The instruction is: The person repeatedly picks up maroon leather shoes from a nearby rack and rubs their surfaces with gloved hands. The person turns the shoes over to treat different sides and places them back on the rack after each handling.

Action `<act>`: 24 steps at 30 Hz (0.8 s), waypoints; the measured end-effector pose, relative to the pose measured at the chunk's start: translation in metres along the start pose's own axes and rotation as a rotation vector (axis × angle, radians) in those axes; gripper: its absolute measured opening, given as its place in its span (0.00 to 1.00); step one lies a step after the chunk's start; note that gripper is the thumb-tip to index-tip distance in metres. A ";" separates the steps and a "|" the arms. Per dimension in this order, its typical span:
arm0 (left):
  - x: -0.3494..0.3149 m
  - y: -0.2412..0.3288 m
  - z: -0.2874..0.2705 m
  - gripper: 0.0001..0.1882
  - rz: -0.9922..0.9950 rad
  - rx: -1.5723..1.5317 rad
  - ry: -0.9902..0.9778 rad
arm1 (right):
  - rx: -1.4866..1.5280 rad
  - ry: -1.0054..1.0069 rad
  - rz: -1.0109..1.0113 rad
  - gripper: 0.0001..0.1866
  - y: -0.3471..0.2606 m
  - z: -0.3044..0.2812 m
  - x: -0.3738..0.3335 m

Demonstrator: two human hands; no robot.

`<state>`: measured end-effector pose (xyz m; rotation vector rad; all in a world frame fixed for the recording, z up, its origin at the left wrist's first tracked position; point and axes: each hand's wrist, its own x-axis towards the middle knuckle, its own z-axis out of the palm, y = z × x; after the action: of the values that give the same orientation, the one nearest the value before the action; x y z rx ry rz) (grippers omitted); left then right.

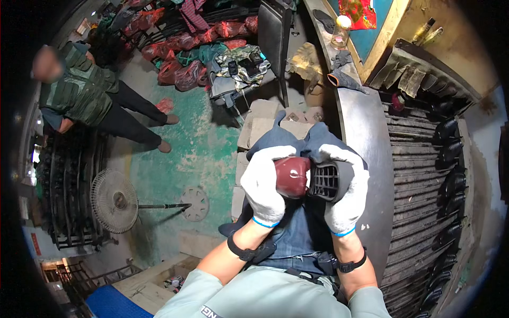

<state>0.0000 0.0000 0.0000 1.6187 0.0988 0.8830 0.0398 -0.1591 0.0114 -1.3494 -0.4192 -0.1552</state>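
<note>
In front of my lap I hold two pieces close together, both hands in white knit gloves with blue cuffs. My left hand [263,185] is wrapped round a glossy dark red rounded piece [291,177] that looks like a shoe upper. My right hand [351,191] curls round the outer side of a dark shoe sole [324,180], whose hollow inner face shows a black grid of ribs. The facing ends of the two pieces nearly meet; whether they touch I cannot tell. My fingertips are partly hidden behind them.
At my right runs a metal-topped bench [366,138], beside a slatted rack [419,180] with black shoes. A standing fan [117,200] is at left. Beyond it stands another person [79,85]. Red bags [185,74] and a chair [241,79] holding camouflage cloth are ahead.
</note>
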 end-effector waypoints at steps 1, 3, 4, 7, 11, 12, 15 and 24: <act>-0.002 0.001 0.004 0.27 0.010 -0.013 0.002 | -0.105 -0.014 -0.031 0.37 -0.004 0.001 -0.001; 0.001 0.006 0.013 0.25 0.036 -0.002 0.018 | -0.273 -0.026 -0.149 0.30 -0.005 0.003 0.001; 0.002 0.006 0.017 0.24 0.053 0.007 0.019 | -0.293 -0.021 -0.157 0.29 -0.004 0.004 0.003; -0.001 0.005 0.025 0.21 0.065 -0.026 0.022 | -0.317 0.005 -0.159 0.28 -0.002 0.008 0.002; -0.004 0.000 0.031 0.16 0.115 -0.073 0.021 | -0.350 0.039 -0.148 0.28 -0.004 0.009 0.001; -0.004 0.000 0.032 0.16 0.126 -0.072 0.020 | -0.350 0.054 -0.139 0.29 -0.005 0.010 0.001; -0.005 0.000 0.034 0.15 0.123 -0.072 0.012 | -0.360 0.068 -0.124 0.29 -0.006 0.009 0.002; -0.017 -0.002 0.034 0.12 0.096 -0.065 -0.015 | -0.334 0.000 -0.090 0.29 -0.007 0.004 -0.002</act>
<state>0.0085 -0.0354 -0.0088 1.5794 -0.0183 0.9386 0.0347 -0.1571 0.0177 -1.6592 -0.4681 -0.3109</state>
